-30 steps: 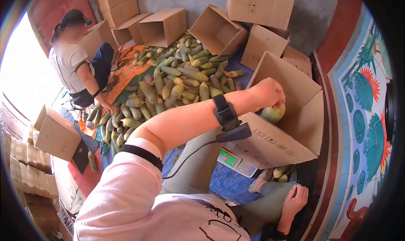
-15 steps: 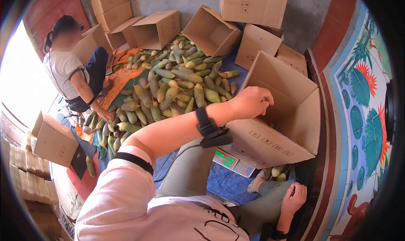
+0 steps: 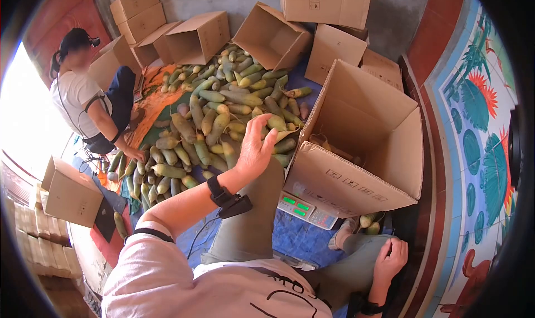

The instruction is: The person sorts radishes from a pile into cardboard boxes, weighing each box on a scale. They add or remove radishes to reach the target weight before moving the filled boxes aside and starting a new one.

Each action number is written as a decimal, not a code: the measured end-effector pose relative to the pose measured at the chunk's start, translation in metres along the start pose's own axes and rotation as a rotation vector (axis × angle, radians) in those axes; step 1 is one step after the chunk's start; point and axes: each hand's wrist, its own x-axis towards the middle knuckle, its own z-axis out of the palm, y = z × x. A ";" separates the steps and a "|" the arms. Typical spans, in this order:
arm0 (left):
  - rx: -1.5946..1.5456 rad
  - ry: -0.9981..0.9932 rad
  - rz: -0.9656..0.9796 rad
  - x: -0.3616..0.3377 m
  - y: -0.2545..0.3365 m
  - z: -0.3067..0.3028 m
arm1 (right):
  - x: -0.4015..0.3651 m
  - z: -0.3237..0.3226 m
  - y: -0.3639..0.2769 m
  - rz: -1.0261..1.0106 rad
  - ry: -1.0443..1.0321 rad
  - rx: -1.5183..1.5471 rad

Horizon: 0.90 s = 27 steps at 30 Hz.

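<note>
My left hand (image 3: 254,142) hangs open and empty above the near edge of a large heap of green-yellow papayas (image 3: 223,109), fingers spread, just left of a big open cardboard box (image 3: 345,181). That box sits on a digital scale (image 3: 302,207) with green digits. A little fruit shows deep inside the box (image 3: 329,146). My right hand (image 3: 390,259) rests on my knee at the lower right and holds nothing.
Another person (image 3: 83,103) sits at the left, one hand on the pile. Several empty cartons (image 3: 200,37) ring the heap at the back. A closed carton (image 3: 69,192) stands at the left. Two loose papayas (image 3: 369,223) lie beside the scale. A painted wall (image 3: 479,123) runs along the right.
My left hand let go of a papaya inside the box, drew out of it and swung left toward the heap, now open and empty. My right hand stayed on my knee.
</note>
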 end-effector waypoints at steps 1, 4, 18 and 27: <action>0.030 -0.003 -0.036 -0.003 -0.003 -0.002 | 0.000 0.000 0.000 0.002 -0.005 0.000; -0.038 0.009 -0.122 -0.008 -0.004 -0.008 | 0.000 0.000 0.001 -0.009 -0.010 -0.017; -0.026 0.070 -0.073 -0.010 -0.026 -0.023 | 0.000 0.000 0.001 -0.008 -0.011 -0.019; -0.006 0.107 -0.140 -0.012 -0.025 -0.035 | -0.001 -0.002 0.001 0.008 -0.006 -0.026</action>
